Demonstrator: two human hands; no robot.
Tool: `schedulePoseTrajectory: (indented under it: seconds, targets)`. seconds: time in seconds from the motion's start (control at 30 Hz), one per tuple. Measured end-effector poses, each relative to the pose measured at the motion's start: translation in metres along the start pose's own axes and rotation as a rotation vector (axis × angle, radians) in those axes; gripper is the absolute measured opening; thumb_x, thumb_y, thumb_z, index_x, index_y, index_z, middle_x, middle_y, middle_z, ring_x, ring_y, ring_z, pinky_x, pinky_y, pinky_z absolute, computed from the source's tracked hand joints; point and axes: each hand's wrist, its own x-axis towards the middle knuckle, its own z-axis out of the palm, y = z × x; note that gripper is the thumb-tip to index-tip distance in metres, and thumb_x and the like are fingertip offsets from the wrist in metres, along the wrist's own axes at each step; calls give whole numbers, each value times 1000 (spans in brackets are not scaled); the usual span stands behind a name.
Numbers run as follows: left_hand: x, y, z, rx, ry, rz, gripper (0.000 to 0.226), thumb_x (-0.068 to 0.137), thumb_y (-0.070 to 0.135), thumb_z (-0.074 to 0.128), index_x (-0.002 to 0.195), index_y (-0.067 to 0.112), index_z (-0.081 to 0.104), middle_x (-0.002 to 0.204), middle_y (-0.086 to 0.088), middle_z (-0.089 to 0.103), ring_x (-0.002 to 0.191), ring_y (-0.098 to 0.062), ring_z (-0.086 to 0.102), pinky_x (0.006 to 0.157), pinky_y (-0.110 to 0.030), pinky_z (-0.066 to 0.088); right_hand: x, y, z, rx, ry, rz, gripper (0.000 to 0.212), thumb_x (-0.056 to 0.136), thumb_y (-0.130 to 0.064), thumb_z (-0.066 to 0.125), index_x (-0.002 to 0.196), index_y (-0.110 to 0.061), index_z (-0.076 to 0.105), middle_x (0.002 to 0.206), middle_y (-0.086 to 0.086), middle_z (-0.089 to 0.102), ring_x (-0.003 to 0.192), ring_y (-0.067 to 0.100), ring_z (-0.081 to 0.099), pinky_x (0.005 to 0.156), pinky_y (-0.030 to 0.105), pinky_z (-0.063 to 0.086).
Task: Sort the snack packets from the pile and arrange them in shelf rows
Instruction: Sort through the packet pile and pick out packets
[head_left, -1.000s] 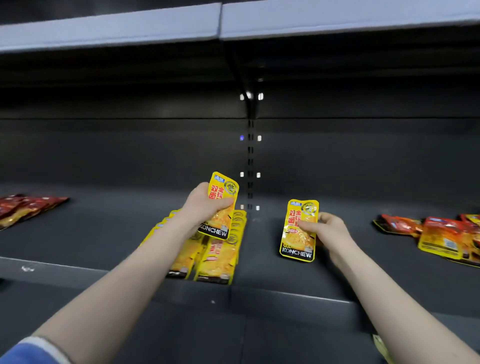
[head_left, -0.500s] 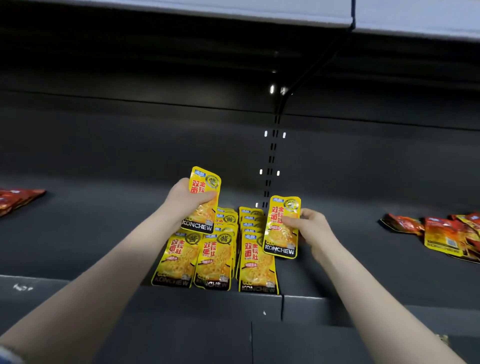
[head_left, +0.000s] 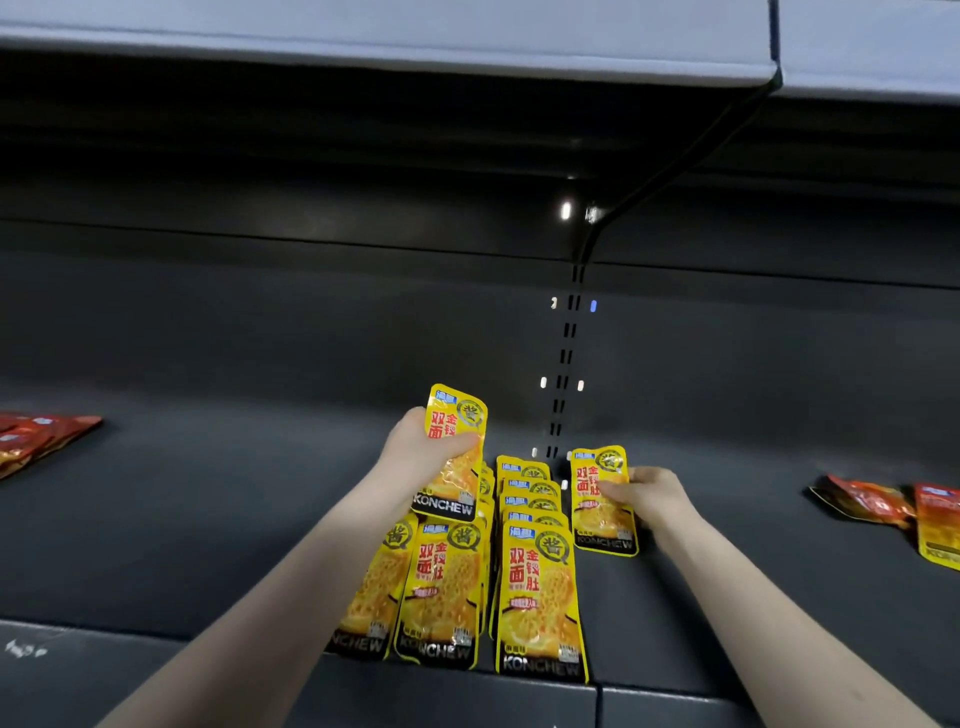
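yellow packet (head_left: 453, 457) in left grip (head_left: 415, 457), another (head_left: 602, 501) in right (head_left: 647, 493)

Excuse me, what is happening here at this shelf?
A person is stocking yellow snack packets on a dark shelf. The left hand grips one yellow packet above the rows of yellow packets already laid out. The right hand pinches a second packet just right of those rows. Red packets lie farther right, and more at the far left.
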Motion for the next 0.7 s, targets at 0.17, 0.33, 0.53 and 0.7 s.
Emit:
schedulePoseTrajectory:
  seconds: [0.17, 0.33, 0.53, 0.7]
  targets:
    - [0, 5, 12, -28, 15, -21, 21, 85, 25, 67, 99, 13, 58, 105, -13, 66, 98, -30, 64, 91, -51, 51, 23, 5, 11, -156, 73, 40, 15, 73, -14, 80, 71, -9, 66, 87, 17, 71, 84, 32, 68, 85, 44, 54]
    - [-2, 9, 19, -32, 7, -23, 20, 85, 25, 66, 97, 11, 57, 107, -16, 66, 100, -33, 64, 91, -51, 50, 30, 7, 12, -382, 67, 57, 38, 70, -30, 82, 93, -2, 69, 91, 15, 69, 73, 25, 56, 65, 27, 41]
    - [-8, 17, 29, -1, -21, 6, 21, 86, 24, 63, 101, 11, 56, 109, -13, 64, 99, -30, 63, 88, -46, 51, 28, 6, 13, -569, 94, -19, 45, 77, -40, 75, 104, -5, 67, 102, 14, 67, 95, 30, 62, 74, 28, 44]
    - [-12, 20, 40, 41, -62, 38, 18, 89, 23, 60, 83, 14, 45, 84, 1, 46, 74, -13, 44, 59, -25, 34, 21, 2, 17, -598, 142, -75, 35, 80, -34, 73, 103, -8, 65, 113, 15, 64, 107, 32, 58, 83, 31, 44]
